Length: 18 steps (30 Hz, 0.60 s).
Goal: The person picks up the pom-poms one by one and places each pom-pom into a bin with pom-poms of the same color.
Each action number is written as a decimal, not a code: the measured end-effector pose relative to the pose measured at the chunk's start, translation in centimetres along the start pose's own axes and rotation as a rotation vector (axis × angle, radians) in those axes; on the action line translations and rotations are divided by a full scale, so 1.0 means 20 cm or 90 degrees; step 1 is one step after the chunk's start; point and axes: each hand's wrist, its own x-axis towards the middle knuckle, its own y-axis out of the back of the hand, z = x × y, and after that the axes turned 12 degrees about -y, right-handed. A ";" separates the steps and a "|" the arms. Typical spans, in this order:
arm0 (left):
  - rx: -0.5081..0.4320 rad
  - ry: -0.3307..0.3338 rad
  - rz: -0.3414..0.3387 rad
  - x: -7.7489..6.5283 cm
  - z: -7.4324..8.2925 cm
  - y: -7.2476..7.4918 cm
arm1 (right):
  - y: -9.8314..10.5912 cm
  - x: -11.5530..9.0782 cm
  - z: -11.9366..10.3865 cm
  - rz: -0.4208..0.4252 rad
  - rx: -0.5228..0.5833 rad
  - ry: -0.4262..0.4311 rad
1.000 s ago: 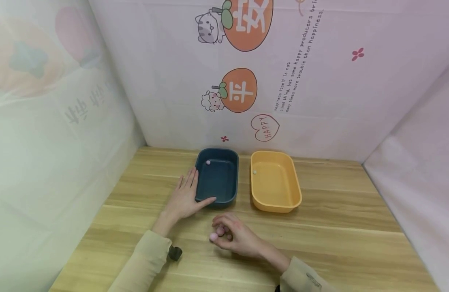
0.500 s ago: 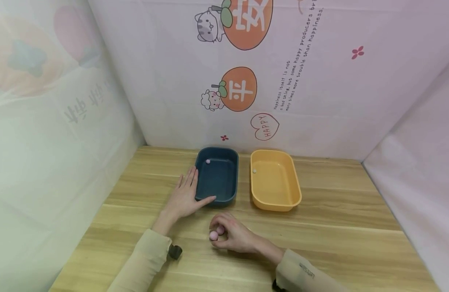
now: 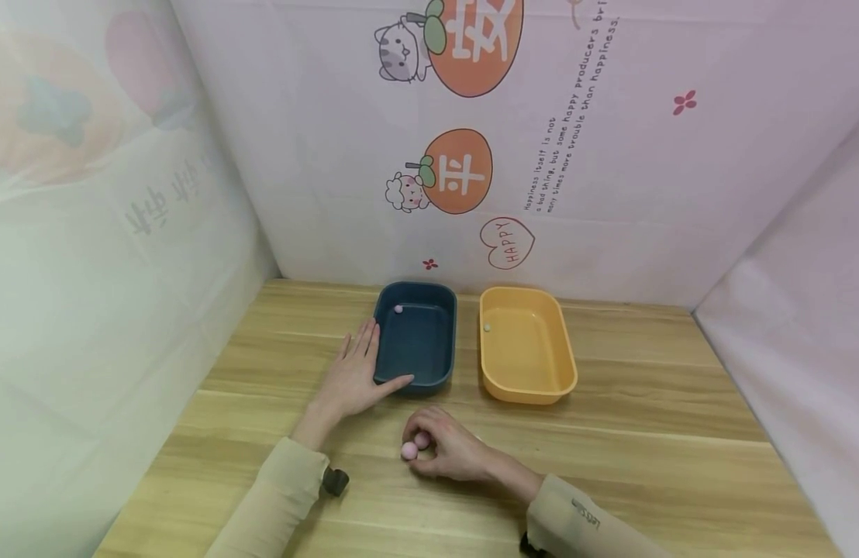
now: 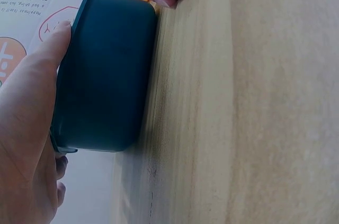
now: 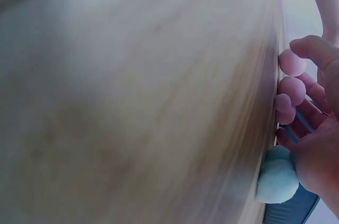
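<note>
My left hand [image 3: 349, 384] rests along the left side of a dark blue box [image 3: 417, 345], fingers straight, thumb on its near rim. In front of that box my right hand [image 3: 452, 446] curls its fingers and thumb round pink balls [image 3: 409, 450] on the wooden table. The right wrist view shows two larger pink balls [image 5: 292, 91] and smaller ones [image 5: 284, 108] between thumb and fingers. Pale green balls [image 5: 277, 181], hidden in the head view, sit by the heel of that hand. One small pink ball [image 3: 398, 309] lies inside the blue box.
To the right of the blue box stands a yellow box [image 3: 527, 349] holding a small pale green ball [image 3: 487, 328]. Printed cloth walls [image 3: 611, 256] enclose the wooden table [image 3: 653, 434] at the back and sides.
My right hand has shifted slightly left and its fingers have closed further round the pink balls, covering the smaller ones in the head view. My left hand has stayed in place.
</note>
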 end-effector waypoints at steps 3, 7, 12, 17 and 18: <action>0.001 0.003 -0.004 0.00 0.00 0.00 | 0.00 0.00 0.01 0.006 0.007 0.000; 0.001 0.006 -0.006 0.00 0.01 0.00 | -0.01 0.00 0.03 0.028 0.006 0.025; -0.005 0.003 -0.001 0.00 0.01 0.01 | -0.04 0.01 0.07 0.042 0.019 0.044; -0.008 0.002 0.001 0.00 0.01 0.00 | -0.09 0.03 0.15 0.076 0.011 0.096; -0.009 0.001 0.002 0.00 0.01 0.00 | -0.09 0.03 0.16 0.080 0.008 0.102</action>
